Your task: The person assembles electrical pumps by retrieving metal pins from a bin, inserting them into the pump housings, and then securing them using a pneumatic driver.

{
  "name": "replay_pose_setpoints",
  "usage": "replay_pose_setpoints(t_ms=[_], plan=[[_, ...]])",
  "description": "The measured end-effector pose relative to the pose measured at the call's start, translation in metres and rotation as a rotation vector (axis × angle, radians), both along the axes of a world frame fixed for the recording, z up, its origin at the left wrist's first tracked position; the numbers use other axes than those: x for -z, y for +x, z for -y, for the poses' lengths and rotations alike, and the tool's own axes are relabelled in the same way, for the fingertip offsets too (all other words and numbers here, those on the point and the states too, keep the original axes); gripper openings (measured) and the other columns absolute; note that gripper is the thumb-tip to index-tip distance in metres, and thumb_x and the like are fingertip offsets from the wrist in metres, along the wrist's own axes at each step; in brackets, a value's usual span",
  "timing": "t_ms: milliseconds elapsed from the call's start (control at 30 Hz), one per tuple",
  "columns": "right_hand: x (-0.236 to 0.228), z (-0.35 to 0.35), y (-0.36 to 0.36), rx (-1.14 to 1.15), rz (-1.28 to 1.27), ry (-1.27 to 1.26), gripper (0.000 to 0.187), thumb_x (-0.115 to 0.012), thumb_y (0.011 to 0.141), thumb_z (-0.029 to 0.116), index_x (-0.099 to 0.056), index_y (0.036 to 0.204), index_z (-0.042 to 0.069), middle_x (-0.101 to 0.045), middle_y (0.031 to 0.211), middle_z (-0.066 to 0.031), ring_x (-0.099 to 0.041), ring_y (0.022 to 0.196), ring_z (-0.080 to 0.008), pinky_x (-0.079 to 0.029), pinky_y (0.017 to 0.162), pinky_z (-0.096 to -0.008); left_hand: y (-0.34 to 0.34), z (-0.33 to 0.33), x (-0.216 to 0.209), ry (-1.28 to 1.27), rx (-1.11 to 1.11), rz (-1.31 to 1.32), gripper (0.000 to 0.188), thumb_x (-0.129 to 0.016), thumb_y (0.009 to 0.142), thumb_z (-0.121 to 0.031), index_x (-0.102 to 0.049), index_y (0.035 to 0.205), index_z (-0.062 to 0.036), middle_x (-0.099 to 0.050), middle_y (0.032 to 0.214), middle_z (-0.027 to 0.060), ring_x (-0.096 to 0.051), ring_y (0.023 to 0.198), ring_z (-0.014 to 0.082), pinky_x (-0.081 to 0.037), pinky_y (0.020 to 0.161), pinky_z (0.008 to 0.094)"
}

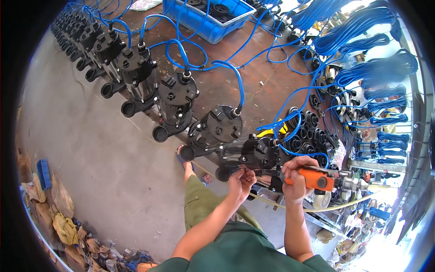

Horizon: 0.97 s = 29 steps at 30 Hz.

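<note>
In my right hand is an orange air-powered driver, its metal fittings toward the right. A pale yellow hose curves below it. My left hand is closed with its fingertips together beside the nearest pumps; anything between them is too small to make out. Just beyond it a black submersible pump lies tilted at the bench edge, with a blue cable from its top. Another black pump leans to its left. The driver's front end is hidden by my right hand.
More black pumps line the bench edge toward the far left. Blue cables loop over the brown bench. A blue crate stands at the back. Yellow-handled pliers and black round parts lie nearby. Coiled cables hang right.
</note>
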State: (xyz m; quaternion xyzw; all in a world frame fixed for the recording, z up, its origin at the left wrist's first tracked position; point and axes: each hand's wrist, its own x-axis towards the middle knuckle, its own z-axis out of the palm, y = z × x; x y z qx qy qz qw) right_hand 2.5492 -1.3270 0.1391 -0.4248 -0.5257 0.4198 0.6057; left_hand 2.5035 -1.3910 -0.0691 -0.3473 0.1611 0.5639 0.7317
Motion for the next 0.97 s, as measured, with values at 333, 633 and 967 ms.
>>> replay_pose_setpoints(t_ms=[333,633,967], plan=[[-0.006,-0.002,-0.001,-0.044,-0.013,-0.067,0.044,-0.055,0.077,-0.002,-0.055,0.121,-0.004,-0.064,0.095,-0.0158,-0.058,0.066,-0.0145,-0.052,0.064,-0.0294,-0.053,0.001,-0.057,0.289,0.154,-2.213,0.090,-0.091,0.064,-0.016,-0.040,0.134,0.0065,-0.048,0.125,0.0216,-0.050,0.112,0.0383,-0.043,0.096,0.0453],[0.005,-0.028,-0.053,-0.282,-0.001,0.010,0.032,-0.056,0.075,-0.006,-0.055,0.106,0.002,-0.063,0.092,-0.0150,-0.058,0.065,-0.0170,-0.051,0.060,-0.0301,-0.077,-0.037,-0.026,0.649,0.175,-2.188,0.113,-0.093,0.059,-0.021,-0.029,0.147,0.0049,-0.049,0.139,0.0273,-0.049,0.130,0.0457,-0.042,0.110,0.0478],[-0.022,-0.069,-0.055,-0.192,-0.116,0.000,0.042,-0.055,0.076,0.000,-0.057,0.118,-0.004,-0.067,0.095,-0.0146,-0.060,0.063,-0.0150,-0.054,0.067,-0.0302,-0.107,-0.062,-0.021,1.048,0.325,-1.822,0.120,-0.095,0.062,-0.040,-0.026,0.153,-0.0029,-0.054,0.139,0.0196,-0.057,0.123,0.0407,-0.044,0.108,0.0477]])
